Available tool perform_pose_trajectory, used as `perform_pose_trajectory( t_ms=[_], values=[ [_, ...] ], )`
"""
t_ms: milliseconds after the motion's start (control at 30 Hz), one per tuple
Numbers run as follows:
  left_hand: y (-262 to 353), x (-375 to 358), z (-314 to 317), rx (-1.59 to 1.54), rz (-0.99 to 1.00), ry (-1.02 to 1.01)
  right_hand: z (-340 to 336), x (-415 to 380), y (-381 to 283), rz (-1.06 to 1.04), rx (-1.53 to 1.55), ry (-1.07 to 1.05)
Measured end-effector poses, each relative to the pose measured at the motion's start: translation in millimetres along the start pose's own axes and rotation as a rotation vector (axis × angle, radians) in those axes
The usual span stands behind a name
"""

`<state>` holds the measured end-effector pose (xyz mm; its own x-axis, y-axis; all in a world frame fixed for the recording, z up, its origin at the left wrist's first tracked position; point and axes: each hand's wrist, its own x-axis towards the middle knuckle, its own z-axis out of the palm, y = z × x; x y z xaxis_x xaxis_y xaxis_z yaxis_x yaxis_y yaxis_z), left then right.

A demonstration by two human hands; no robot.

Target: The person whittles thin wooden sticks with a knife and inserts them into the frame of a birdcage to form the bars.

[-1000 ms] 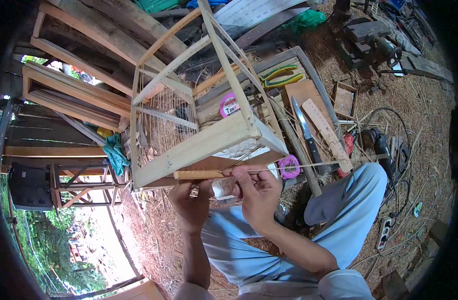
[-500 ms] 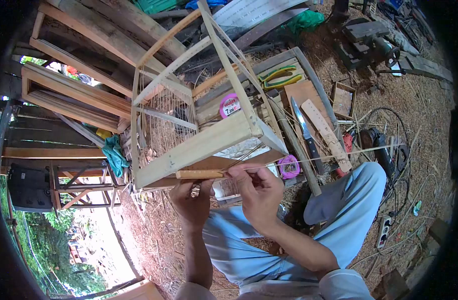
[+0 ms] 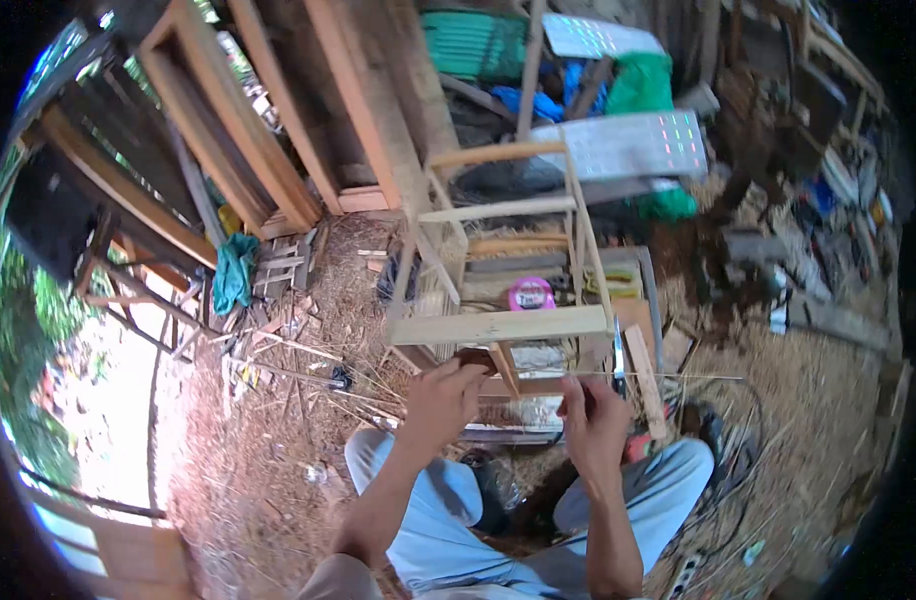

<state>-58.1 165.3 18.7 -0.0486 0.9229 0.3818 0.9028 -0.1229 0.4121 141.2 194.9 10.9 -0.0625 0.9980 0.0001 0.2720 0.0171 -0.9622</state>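
Note:
A small wooden chair frame (image 3: pixel 498 325) stands tilted before me, blurred by motion. My left hand (image 3: pixel 443 400) is at its near left side, fingers curled against a brown wooden rail under the pale front bar; the fingertips are partly hidden. To the right of the frame's brown upright piece (image 3: pixel 504 370), my right hand (image 3: pixel 593 415) pinches a thin pale cane strip (image 3: pixel 688 377). The strip runs rightward past the hand, its other end lost near the frame.
A pink tape roll (image 3: pixel 531 294) lies in a tray behind the frame. A knife (image 3: pixel 619 360) and a wooden strip with holes (image 3: pixel 643 380) are at the right. Wooden frames (image 3: pixel 228 130) lean at the back left. Shavings cover the ground (image 3: pixel 288 430).
My view has turned, and the chair frame now sits more upright and farther off. My hands have moved apart, the right one drawing rightward from the left with the strip.

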Motion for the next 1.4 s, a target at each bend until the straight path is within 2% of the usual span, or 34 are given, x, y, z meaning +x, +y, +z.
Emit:
perform_pose_trajectory(
  t_ms=[67, 133, 200, 233, 333, 467, 567, 667, 733, 800, 867, 900, 967, 1000, 1067, 1200, 1333, 1400],
  values=[
    [7, -2, -2, 0.076, 0.023, -0.014, 1, -8, -12, -0.091, 0.025, -0.015],
    [4, -13, 1, 0.102, -0.014, -0.014, 8, -19, -32, -0.527, -0.276, 0.009],
    [-4, -19, 6, 0.105, 0.074, 0.183, 27, -11, -25, -0.911, -0.398, 0.028],
    [-10, -24, 16, 0.101, 0.055, 0.207, 32, -13, -30, -0.844, -0.486, -0.110],
    [-15, -22, 23, 0.001, 0.072, 0.287, 44, -1, -19, -0.968, -0.746, -0.106],
    [-14, -24, 21, 0.105, 0.129, 0.281, 52, -3, -22, -0.996, -0.755, -0.071],
    [-14, -22, 15, 0.079, 0.136, 0.252, 64, -3, -15, -1.004, -0.823, 0.013],
    [-21, -19, 12, 0.057, 0.154, 0.318, 73, 3, -9, -1.002, -0.816, 0.078],
    [-30, -20, 14, 0.005, 0.069, 0.238, 74, 0, -13, -0.966, -0.862, 0.104],
    [-37, -25, 12, -0.036, 0.109, 0.233, 76, 2, -14, -0.965, -0.867, 0.117],
    [-40, -33, 3, -0.005, 0.095, 0.670, 79, 2, -11, -1.006, -0.794, 0.148],
    [-47, -31, 1, -0.002, 0.102, 0.652, 81, 1, -15, -1.049, -0.755, 0.164],
    [-61, -28, -2, -0.452, -0.212, 0.544, 88, 1, -6, -1.027, -0.679, 0.118],
    [-69, -29, 3, -0.443, -0.207, 0.522, 92, 1, -3, -1.033, -0.615, 0.075],
    [-88, -28, 19, -0.412, -0.193, 0.296, 101, 2, -6, -1.055, -0.588, 0.127],
    [-79, -22, 3, -0.321, -0.303, 0.226, 101, -4, -6, -0.973, -0.546, 0.152],
    [-51, -30, 10, -0.390, -0.254, 0.351, 84, -11, -10, -0.908, -0.545, 0.160],
    [-45, -37, 16, -0.445, -0.316, 0.385, 78, -17, -10, -0.768, -0.618, 0.015]
  ],
)
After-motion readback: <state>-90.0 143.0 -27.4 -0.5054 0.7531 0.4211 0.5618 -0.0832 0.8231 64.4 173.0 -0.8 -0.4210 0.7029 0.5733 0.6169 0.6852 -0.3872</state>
